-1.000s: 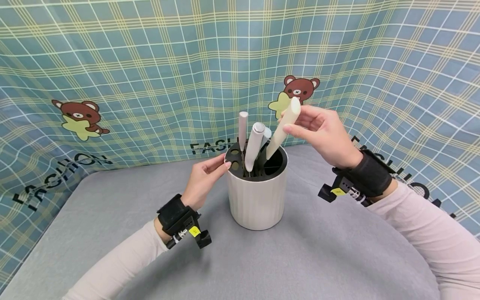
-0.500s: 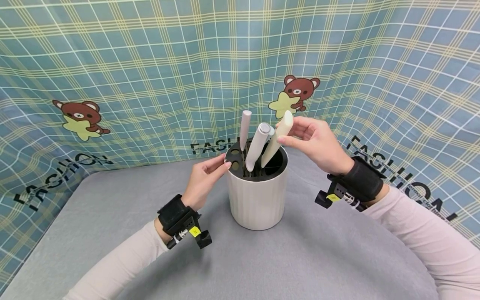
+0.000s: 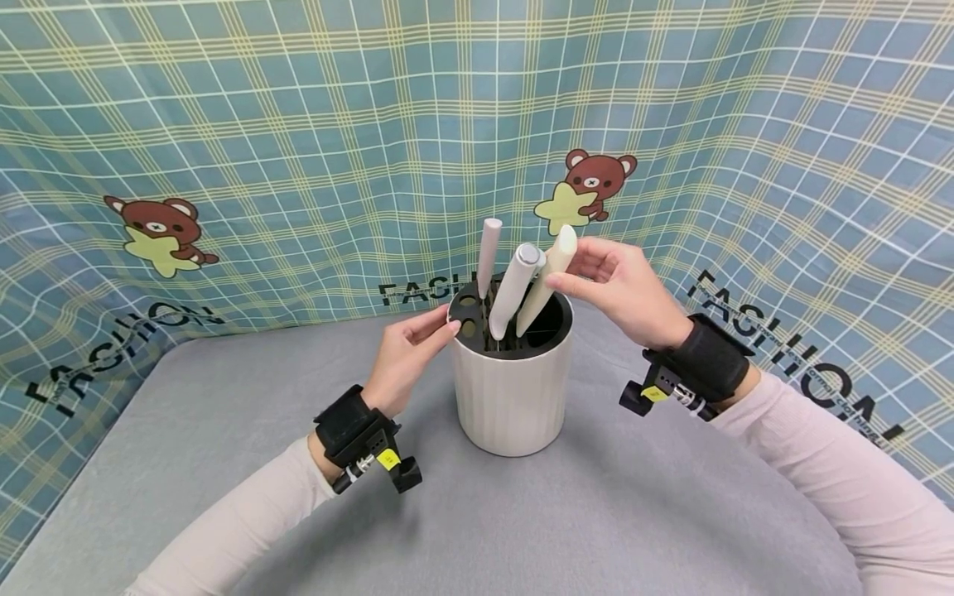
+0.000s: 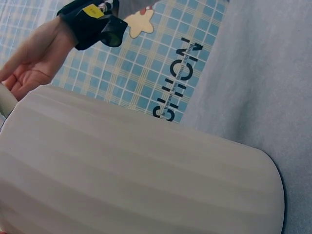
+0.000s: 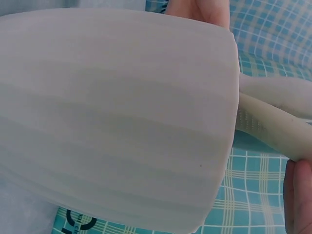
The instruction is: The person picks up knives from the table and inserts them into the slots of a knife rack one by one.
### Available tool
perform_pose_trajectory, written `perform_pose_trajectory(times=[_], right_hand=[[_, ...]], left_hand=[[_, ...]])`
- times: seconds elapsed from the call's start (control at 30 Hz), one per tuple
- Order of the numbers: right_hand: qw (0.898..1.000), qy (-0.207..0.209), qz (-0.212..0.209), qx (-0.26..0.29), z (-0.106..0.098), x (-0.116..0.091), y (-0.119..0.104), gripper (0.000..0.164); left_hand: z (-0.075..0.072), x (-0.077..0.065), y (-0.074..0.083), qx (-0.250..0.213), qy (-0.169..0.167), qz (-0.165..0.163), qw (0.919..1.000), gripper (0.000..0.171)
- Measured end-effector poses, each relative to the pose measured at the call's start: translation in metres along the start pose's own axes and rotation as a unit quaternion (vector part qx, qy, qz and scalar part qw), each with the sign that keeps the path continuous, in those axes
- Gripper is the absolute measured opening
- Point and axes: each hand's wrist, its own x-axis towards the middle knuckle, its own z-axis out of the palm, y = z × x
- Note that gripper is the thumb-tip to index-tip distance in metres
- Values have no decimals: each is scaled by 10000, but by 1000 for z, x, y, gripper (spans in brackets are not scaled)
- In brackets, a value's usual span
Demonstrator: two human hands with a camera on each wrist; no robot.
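Observation:
A round off-white knife holder point(image 3: 510, 406) with a black slotted top stands on the grey cloth. My right hand point(image 3: 622, 285) pinches the cream handle of a knife point(image 3: 547, 281) between thumb and fingers, at the holder's right side. That knife leans right, the lower end of its handle at the slots and its blade hidden inside. With thumb and fingertips touching the left rim, my left hand point(image 3: 406, 356) rests against the holder. A thick white handle point(image 3: 514, 290) and a thin pinkish handle point(image 3: 489, 257) rise from the slots beside it.
Round holes point(image 3: 467, 313) lie in the left of the black top, and a wider dark opening point(image 3: 547, 323) at its right. A plaid curtain point(image 3: 335, 165) printed with bears hangs behind and to the right of the grey cloth point(image 3: 246, 397).
My right hand has moved down and left, lowering the cream-handled knife into the holder. The other handles have tipped slightly right. My left hand has stayed at the rim.

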Motion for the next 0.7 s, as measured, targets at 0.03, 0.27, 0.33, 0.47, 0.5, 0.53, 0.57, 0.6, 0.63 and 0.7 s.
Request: perform_pose_trajectory(times=[0.03, 0.27, 0.33, 0.47, 0.5, 0.53, 0.57, 0.6, 0.63, 0.7], right_hand=[[10000, -3, 73, 41, 0, 1, 1, 32], [9963, -105, 483, 708, -2, 9, 8, 33], [9954, -145, 478, 818, -3, 9, 9, 33], [9944, -172, 473, 928, -3, 10, 9, 32], [9938, -177, 478, 985, -3, 9, 9, 32], [9935, -163, 489, 1014, -2, 9, 8, 32], [9930, -169, 495, 1058, -2, 9, 8, 32], [9926, -172, 502, 1090, -2, 9, 8, 31], [9922, -174, 515, 1118, -2, 9, 8, 31], [9916, -174, 530, 1166, -1, 9, 8, 31]], left_hand=[[0, 0, 0, -2, 5, 2, 10000, 48], [0, 0, -1, -28, 4, 10, 10000, 48], [0, 0, -1, -34, -8, 21, 10000, 48], [0, 0, -1, -81, -23, 17, 10000, 48], [0, 0, -1, -83, -26, 12, 10000, 48], [0, 0, 0, -88, -19, -3, 10000, 48], [0, 0, 0, -92, -25, -4, 10000, 48], [0, 0, 0, -89, -31, -3, 10000, 48], [0, 0, 0, -80, -39, -5, 10000, 48], [0, 0, 1, -71, -45, -11, 10000, 48]])
